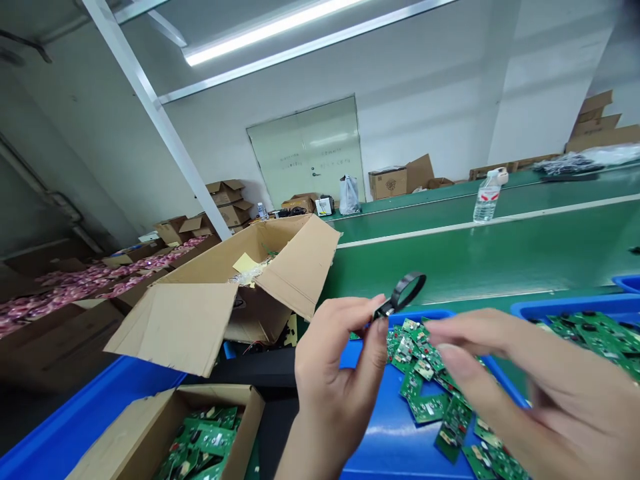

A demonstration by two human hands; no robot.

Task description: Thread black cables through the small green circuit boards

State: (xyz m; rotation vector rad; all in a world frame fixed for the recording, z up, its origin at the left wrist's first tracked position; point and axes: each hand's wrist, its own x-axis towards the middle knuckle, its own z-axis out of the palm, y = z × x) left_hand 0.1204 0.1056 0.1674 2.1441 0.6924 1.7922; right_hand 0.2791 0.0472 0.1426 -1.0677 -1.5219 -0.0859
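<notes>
Between the thumb and fingertips of my left hand is a black ring-shaped part, raised above the blue tray. Its small base, with a bit of bright metal, is partly covered by the fingers. My right hand hovers to the right of the ring, slightly blurred. Its thumb and index finger are a little apart, with nothing visible between them. Below both hands, several green circuit boards lie loose in the tray.
At lower left, a small cardboard box holds more green boards. Behind it stands a large open carton. Another blue bin with boards is at right. A water bottle stands on the green conveyor surface.
</notes>
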